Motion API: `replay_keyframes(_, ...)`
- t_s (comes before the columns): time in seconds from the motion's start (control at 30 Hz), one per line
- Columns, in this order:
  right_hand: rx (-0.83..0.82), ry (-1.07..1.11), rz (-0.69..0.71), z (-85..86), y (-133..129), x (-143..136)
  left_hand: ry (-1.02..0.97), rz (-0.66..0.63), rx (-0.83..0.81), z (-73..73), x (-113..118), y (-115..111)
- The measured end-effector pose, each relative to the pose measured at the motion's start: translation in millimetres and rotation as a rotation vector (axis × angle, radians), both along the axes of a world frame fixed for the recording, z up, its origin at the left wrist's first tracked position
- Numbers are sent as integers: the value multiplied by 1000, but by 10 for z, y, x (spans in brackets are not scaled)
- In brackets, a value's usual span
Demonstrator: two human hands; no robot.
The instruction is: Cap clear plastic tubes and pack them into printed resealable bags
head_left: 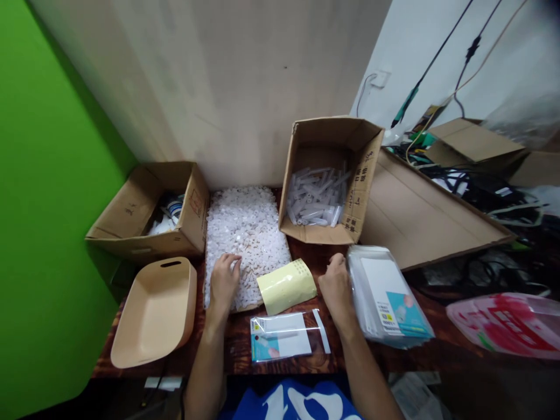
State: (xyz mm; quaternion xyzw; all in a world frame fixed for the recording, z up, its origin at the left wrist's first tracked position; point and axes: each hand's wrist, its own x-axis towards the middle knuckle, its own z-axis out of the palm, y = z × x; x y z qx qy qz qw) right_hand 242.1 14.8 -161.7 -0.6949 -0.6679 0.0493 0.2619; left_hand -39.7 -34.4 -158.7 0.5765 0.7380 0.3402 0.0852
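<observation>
My left hand (224, 282) is over the left front part of a tray heaped with small white plastic pieces (245, 224), thumb and fingers drawn together; whatever they pinch is too small to make out. My right hand (336, 287) is curled closed beside a stack of clear plastic packets (389, 297) with blue-and-white cards, its contents hidden. Between the hands, a pale yellow sticker sheet (286, 286) with rows of small dots overlaps the tray's front corner. Closer to me lies a single clear packet (282, 336) holding a card and a slim white tube, its flap strip toward the right.
A cardboard box (363, 192) of clear plastic tubes (317, 195) leans behind the yellow sheet. At left are another cardboard box (125, 213) and a beige plastic bin (151, 309). Cables (472, 198), a cardboard panel (424, 210) and a pink fan-shaped item (503, 321) occupy the right.
</observation>
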Motion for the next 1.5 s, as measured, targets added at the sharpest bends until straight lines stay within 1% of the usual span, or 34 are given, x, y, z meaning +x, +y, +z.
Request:
replay_keyframes(0.13,96,59,-26,30,-58,-41,66,-12,-92,17,100,405)
replay_keyframes(0.23,178,163,53,73,-109,-38,109,11,-149,5,101,646)
replay_keyframes(0.33,196,318,151,122,-138,-20,133,-11,-177,-2,69,803)
replay_keyframes(0.43,91,614,200,175,-152,-14,135,-53,-162,38,68,843)
replay_keyframes(0.5,-5,868,248,220,-169,-20,118,-89,-120,111,106,773)
replay_keyframes(0.53,-37,978,277,245,-181,-28,104,-114,-94,161,141,705)
replay_keyframes(0.6,-64,1131,342,296,-214,-50,62,-186,-37,277,242,512)
replay_keyframes(0.67,-70,1218,395,342,-250,-82,-49,-318,30,394,378,278)
replay_keyframes(0.73,-85,1261,448,376,-282,-121,-270,-480,112,485,527,60)
replay_keyframes(0.77,-93,1272,476,389,-297,-141,-361,-519,139,515,598,-27)
replay_keyframes(0.8,-101,1276,505,400,-310,-160,-438,-533,157,533,662,-96)
replay_keyframes(0.87,-121,1278,563,414,-332,-189,-527,-493,168,535,763,-179)
replay_keyframes(0.97,-148,1287,609,401,-362,-209,-608,-427,183,496,842,-219)
replay_keyframes(1.03,-161,1329,598,361,-380,-216,-619,-411,202,471,869,-233)
replay_keyframes(1.2,-227,1564,522,224,-409,-228,-609,-426,308,445,954,-285)
replay_keyframes(1.27,-222,1590,535,201,-415,-217,-682,-395,283,437,996,-301)
replay_keyframes(1.37,-185,1513,585,206,-420,-183,-823,-313,170,424,1045,-312)
replay_keyframes(1.43,-195,1475,591,213,-424,-165,-815,-302,150,416,1062,-321)
replay_keyframes(1.5,-249,1516,561,204,-429,-161,-712,-360,193,411,1066,-339)
